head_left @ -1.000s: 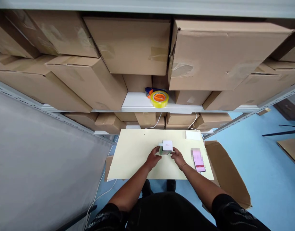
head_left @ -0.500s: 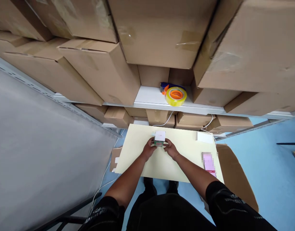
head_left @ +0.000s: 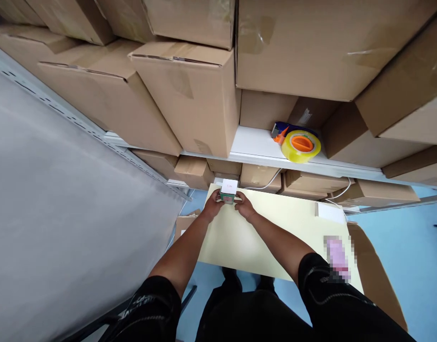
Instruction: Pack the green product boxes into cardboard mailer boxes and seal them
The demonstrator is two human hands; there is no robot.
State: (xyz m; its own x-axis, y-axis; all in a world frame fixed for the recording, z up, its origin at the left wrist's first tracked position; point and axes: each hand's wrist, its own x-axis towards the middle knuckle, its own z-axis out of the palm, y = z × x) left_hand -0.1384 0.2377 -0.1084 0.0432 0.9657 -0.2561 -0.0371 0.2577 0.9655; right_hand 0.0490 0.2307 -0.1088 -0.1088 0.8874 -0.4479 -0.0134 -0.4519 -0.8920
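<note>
A small box (head_left: 229, 186) with a white top and a green front is at the far left corner of the pale yellow table (head_left: 254, 240). My left hand (head_left: 213, 205) closes on its left side, fingers bent against it. On the opposite side, my right hand (head_left: 244, 205) grips the box with curled fingers. Small marks on the white top are too small to read. Whether the box rests on the tabletop or is slightly lifted, I cannot tell.
Cardboard boxes (head_left: 190, 90) crowd the shelf (head_left: 257, 142) beyond the table. A yellow tape roll on a dispenser (head_left: 300, 146) lies there. A white box (head_left: 328, 212) and a blurred pink item (head_left: 337, 256) are on the table's right, beside a large open carton (head_left: 375, 270).
Both hands have moved the small box left across the table, closer to its far left corner. My view has turned left, so the shelf and table appear farther right.
</note>
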